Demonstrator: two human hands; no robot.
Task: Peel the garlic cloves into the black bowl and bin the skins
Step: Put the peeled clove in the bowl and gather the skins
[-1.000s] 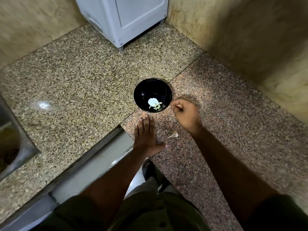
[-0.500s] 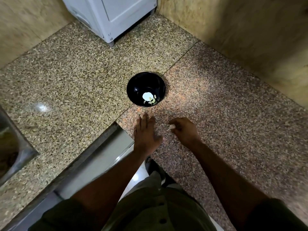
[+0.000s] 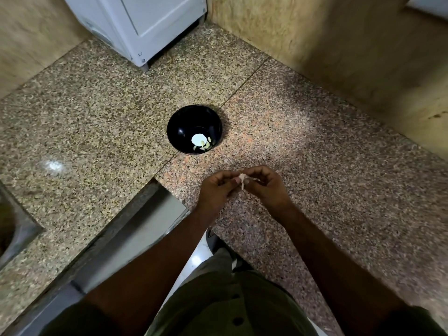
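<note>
Just above the near part of the pinkish speckled granite counter, both hands meet around one small pale garlic clove with its papery skin. The left hand has its fingers curled in, the fingertips pinching the clove from the left side, while the right hand curls round it from the right, thumb and forefinger closed on the upper end. A thin strip of skin hangs down from the clove between the two hands. Beyond the hands, well apart from them, the round glossy black bowl sits on the seam where the pinkish slab joins a yellower speckled slab. Inside it lie a few peeled, pale yellowish cloves beside a bright white patch that may be a reflection or a piece of garlic; I cannot tell which. A white boxy appliance stands at the far corner against the beige stone wall. At the left edge, part of a steel sink shows.
</note>
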